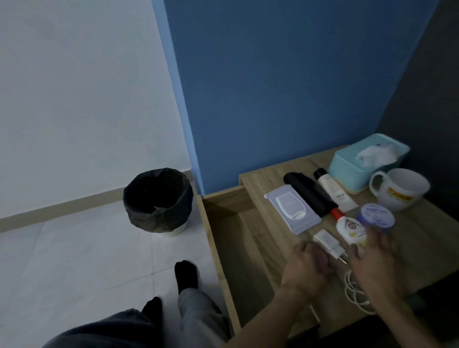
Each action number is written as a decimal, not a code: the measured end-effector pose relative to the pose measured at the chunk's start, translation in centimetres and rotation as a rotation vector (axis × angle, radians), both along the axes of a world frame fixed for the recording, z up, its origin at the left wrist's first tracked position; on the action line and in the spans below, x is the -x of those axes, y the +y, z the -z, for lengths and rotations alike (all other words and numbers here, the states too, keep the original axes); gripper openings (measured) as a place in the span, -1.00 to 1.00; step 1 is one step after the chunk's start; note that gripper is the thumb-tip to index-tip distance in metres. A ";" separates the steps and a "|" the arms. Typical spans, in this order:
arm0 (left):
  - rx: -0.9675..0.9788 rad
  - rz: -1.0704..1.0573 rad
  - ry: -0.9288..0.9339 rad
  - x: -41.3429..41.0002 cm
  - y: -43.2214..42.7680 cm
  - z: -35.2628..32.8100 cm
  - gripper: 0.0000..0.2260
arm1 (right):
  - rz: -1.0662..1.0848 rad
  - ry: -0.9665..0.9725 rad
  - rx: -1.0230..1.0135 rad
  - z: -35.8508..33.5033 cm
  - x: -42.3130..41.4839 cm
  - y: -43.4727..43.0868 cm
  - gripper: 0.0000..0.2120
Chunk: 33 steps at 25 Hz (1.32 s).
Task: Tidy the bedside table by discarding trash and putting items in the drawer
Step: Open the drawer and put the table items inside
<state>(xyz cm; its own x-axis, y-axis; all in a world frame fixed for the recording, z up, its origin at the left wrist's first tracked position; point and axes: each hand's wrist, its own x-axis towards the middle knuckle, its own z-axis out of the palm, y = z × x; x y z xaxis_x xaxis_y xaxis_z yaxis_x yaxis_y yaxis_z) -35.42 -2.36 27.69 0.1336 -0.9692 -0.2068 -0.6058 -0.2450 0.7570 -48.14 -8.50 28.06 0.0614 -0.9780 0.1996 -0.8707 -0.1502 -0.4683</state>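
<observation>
Now I am reaching over the bedside table [431, 235] with both hands.

My left hand [304, 269] is curling loosely closed beside the white charger [328, 242], gripping nothing I can see; my right hand [374, 259] is hovering open, blurred, fingers spread over the small bottle [351, 229]. The drawer [236, 242] is standing open and the bin [157, 199] is sitting on the floor, well apart.
</observation>
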 end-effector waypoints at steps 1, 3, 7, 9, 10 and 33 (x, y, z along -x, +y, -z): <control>-0.018 0.010 -0.035 0.2 -0.3 0.4 -0.60 | 0.041 0.053 -0.058 0.0 0.6 -0.5 -0.50; -0.020 0.026 -0.139 0.6 -0.7 0.9 -0.62 | 0.070 0.108 -0.184 -0.1 1.2 -1.3 -0.55; 0.004 0.027 -0.194 0.3 -1.0 0.8 -0.66 | 0.038 0.032 -0.276 -0.8 1.4 -2.2 -0.57; 0.035 0.018 -0.163 -0.3 -0.6 0.5 -0.65 | 0.031 -0.065 -0.311 -1.4 1.5 -2.2 -0.53; 0.061 -0.004 -0.141 -0.8 -0.3 0.3 -0.65 | 0.030 -0.091 -0.313 -1.6 1.6 -2.2 -0.52; -0.263 -0.401 -0.109 -6.4 7.8 5.4 -0.43 | -0.186 -0.124 -0.332 3.8 -10.2 11.8 -0.53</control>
